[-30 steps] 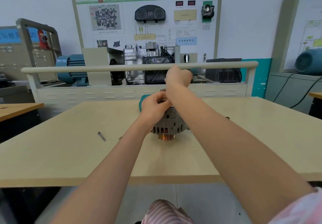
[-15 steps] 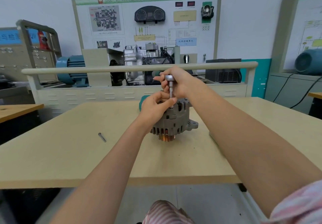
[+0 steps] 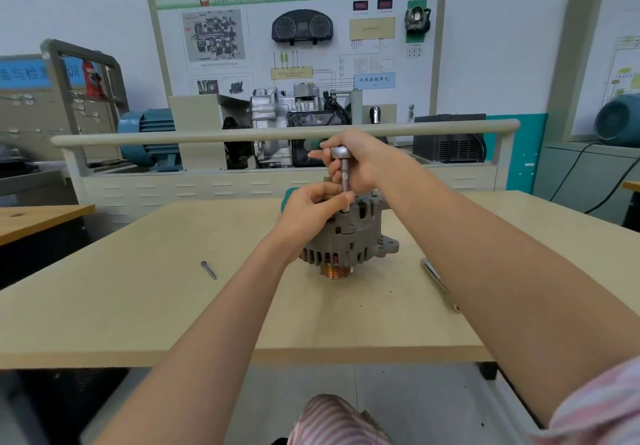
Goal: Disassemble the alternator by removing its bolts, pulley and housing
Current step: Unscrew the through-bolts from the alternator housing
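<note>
A grey alternator (image 3: 349,242) stands on the beige table (image 3: 145,309) with its copper-coloured pulley (image 3: 336,270) facing down. A silver socket driver (image 3: 343,174) stands upright on the alternator's top. My right hand (image 3: 363,160) grips the driver's round head and shaft from the right. My left hand (image 3: 311,209) rests on the housing's top left, its fingertips pinching the driver's lower end where it meets the housing. The bolt under the driver is hidden.
A loose bolt (image 3: 209,269) lies on the table to the left. A slim metal tool (image 3: 437,280) lies to the right, partly behind my right forearm. A teal object (image 3: 289,192) shows behind my left hand. A railed training bench (image 3: 277,135) stands beyond the table.
My right hand has come down from above the alternator and turned, so the driver's head and shaft now show. The left hand has stayed on the housing.
</note>
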Demonstrator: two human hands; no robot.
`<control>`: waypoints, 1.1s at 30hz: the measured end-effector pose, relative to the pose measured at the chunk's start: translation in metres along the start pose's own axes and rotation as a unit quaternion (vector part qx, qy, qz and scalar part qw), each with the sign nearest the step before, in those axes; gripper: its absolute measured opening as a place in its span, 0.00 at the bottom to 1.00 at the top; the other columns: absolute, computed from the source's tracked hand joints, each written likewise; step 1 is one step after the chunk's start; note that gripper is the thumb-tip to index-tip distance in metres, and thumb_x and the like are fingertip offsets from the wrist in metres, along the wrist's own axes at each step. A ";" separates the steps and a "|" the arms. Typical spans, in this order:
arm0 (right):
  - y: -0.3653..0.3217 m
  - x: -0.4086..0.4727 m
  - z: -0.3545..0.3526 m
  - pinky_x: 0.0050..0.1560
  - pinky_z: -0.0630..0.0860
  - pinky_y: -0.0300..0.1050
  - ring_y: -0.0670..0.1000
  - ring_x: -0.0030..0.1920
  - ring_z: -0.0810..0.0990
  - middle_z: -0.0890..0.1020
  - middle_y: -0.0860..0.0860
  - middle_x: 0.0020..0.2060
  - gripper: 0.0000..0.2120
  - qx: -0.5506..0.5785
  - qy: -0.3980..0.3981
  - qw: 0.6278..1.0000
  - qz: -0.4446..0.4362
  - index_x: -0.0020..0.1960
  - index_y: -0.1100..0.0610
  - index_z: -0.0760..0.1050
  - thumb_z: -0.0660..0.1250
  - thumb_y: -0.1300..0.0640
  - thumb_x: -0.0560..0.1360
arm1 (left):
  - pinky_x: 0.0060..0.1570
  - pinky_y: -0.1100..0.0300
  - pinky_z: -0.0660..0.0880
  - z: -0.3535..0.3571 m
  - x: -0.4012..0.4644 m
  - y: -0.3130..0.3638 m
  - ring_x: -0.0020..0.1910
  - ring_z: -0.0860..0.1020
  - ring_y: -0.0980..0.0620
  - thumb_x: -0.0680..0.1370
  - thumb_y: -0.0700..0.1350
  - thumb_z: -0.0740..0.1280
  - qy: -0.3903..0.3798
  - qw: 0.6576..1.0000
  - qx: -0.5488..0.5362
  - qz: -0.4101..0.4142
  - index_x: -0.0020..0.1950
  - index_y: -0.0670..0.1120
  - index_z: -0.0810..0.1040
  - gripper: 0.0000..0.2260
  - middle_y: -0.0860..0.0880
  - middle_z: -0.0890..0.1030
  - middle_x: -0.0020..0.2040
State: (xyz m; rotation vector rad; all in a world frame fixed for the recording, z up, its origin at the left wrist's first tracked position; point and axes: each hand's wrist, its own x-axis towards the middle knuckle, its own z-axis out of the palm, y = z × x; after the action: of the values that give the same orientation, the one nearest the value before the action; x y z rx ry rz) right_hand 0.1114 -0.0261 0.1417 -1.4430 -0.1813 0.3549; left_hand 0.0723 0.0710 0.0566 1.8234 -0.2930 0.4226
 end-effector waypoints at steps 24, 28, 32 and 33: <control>0.013 -0.002 0.013 0.33 0.69 0.40 0.48 0.29 0.71 0.73 0.51 0.32 0.07 0.015 0.181 0.974 -0.137 0.41 0.58 0.65 0.54 0.63 0.78 | 0.44 0.61 0.71 0.010 0.001 0.002 0.46 0.79 0.54 0.75 0.48 0.68 0.031 0.999 0.021 -0.012 0.51 0.50 0.81 0.06 0.52 0.83 0.45; 0.007 -0.006 0.005 0.28 0.67 0.38 0.47 0.24 0.69 0.71 0.49 0.24 0.07 -0.029 0.031 0.996 -0.078 0.41 0.61 0.70 0.55 0.63 0.76 | 0.39 0.67 0.69 0.005 0.001 0.002 0.42 0.79 0.61 0.76 0.48 0.68 0.013 1.000 0.000 -0.021 0.53 0.50 0.83 0.08 0.54 0.84 0.44; 0.008 -0.006 -0.004 0.29 0.66 0.36 0.46 0.25 0.66 0.70 0.48 0.23 0.11 -0.014 -0.056 0.996 -0.065 0.48 0.66 0.74 0.55 0.61 0.77 | 0.34 0.73 0.69 0.002 0.002 -0.001 0.38 0.78 0.65 0.76 0.48 0.69 0.007 1.000 -0.014 -0.013 0.50 0.51 0.83 0.05 0.56 0.84 0.42; 0.008 -0.007 -0.005 0.29 0.67 0.36 0.46 0.25 0.66 0.70 0.48 0.23 0.13 -0.009 -0.064 0.996 -0.061 0.50 0.67 0.75 0.55 0.61 0.77 | 0.33 0.75 0.70 0.002 0.001 -0.002 0.38 0.79 0.66 0.75 0.47 0.69 0.009 1.000 -0.022 -0.008 0.49 0.51 0.83 0.05 0.56 0.84 0.41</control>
State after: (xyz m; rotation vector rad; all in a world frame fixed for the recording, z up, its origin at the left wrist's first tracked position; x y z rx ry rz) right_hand 0.1059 -0.0325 0.1339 -1.4203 -0.3753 0.3469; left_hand 0.0745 0.0693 0.0550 1.7767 -0.2733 0.4183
